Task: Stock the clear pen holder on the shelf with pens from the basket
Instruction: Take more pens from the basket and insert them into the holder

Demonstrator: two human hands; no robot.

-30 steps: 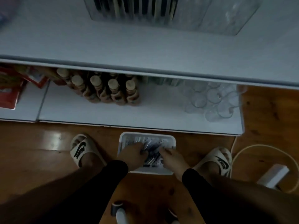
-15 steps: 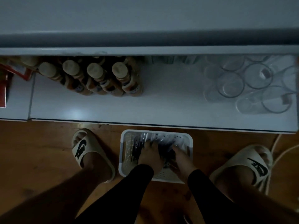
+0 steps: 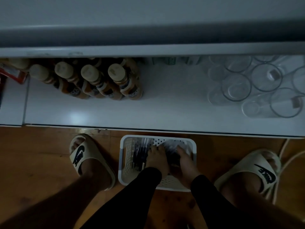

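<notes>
A white perforated basket (image 3: 121,164) stands on the wooden floor between my feet, just in front of the bottom shelf. Dark pens (image 3: 140,153) lie in its left half, and more fill the gap between my hands. My left hand (image 3: 157,160) reaches into the middle of the basket with its fingers curled down into the pens. My right hand (image 3: 185,162) is beside it on the right, fingers bent around the dark bundle. The clear pen holder is out of view.
The white bottom shelf (image 3: 165,111) carries several brown bottles (image 3: 99,80) at the left and several clear glasses (image 3: 236,86) at the right. Red packets (image 3: 14,73) sit far left. My sandalled feet (image 3: 82,154) (image 3: 257,172) flank the basket. A white cable (image 3: 283,161) runs along the floor at the right.
The view has dropped and closed in, so the upper shelf with the clear holder has left the frame. Both hands stay in the basket and have shifted a little over the pens.
</notes>
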